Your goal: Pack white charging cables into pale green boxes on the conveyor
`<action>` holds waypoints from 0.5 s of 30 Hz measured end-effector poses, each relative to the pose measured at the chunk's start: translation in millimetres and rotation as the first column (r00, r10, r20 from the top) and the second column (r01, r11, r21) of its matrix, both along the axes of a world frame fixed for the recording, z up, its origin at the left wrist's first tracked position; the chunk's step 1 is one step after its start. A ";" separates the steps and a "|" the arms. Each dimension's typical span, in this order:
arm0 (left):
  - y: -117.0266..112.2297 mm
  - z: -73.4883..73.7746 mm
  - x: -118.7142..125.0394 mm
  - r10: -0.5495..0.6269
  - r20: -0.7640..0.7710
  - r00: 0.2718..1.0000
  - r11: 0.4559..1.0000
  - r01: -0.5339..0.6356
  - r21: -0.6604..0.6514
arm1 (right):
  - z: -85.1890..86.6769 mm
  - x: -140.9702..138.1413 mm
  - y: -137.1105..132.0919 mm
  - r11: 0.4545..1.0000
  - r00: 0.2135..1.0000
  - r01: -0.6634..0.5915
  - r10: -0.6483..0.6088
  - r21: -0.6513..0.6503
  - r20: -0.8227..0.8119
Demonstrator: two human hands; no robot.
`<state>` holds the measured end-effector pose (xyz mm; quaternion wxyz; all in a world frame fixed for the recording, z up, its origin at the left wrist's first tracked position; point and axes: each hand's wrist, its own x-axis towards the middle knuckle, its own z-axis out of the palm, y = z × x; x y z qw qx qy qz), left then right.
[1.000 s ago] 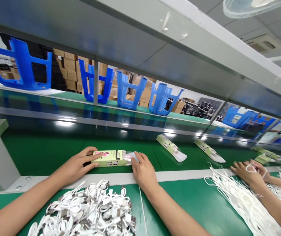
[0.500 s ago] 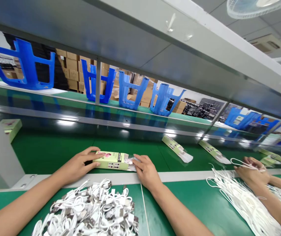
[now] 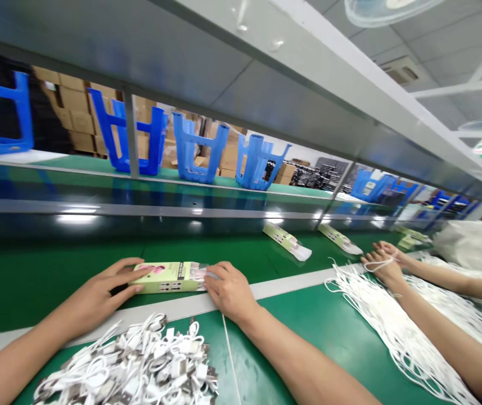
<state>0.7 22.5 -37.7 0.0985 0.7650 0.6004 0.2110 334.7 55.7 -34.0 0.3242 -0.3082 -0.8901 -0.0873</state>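
A light green carton lies flat on the green belt just past the white rail. My left hand grips its left end, thumb on the far side and fingers on the near side. My right hand is closed at the carton's right end, fingertips on a clear plastic insert poking out of the open end. A heap of short white USB cables lies on the bench right below my left forearm.
Further along the belt lie two more green cartons. A co-worker's hands at the right handle white cables from a long spread pile. Blue plastic stools stand upturned on the far shelf, with cardboard boxes behind them.
My right hand has closed in on the carton's right end and pushed the clear insert further in. The view has swung to the right; the co-worker's hands moved up along the cable pile.
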 end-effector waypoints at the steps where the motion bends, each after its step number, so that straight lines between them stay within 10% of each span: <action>1: 1.9 -2.1 -1.2 0.010 -0.007 1.000 1.000 -0.010 -0.003 | 0.8 -0.3 0.4 1.000 1.000 0.012 -0.012 0.015 -0.001; 10: 5.8 -0.9 -1.0 0.147 -0.088 0.985 0.986 -0.152 -0.065 | -3.7 18.6 -26.8 0.984 0.966 -0.065 0.021 -0.163 -0.259; 15: 7.5 3.2 -5.4 0.264 -0.116 0.957 0.964 -0.267 -0.006 | 4.3 40.3 -80.7 0.869 0.924 -0.291 0.146 -0.401 -0.353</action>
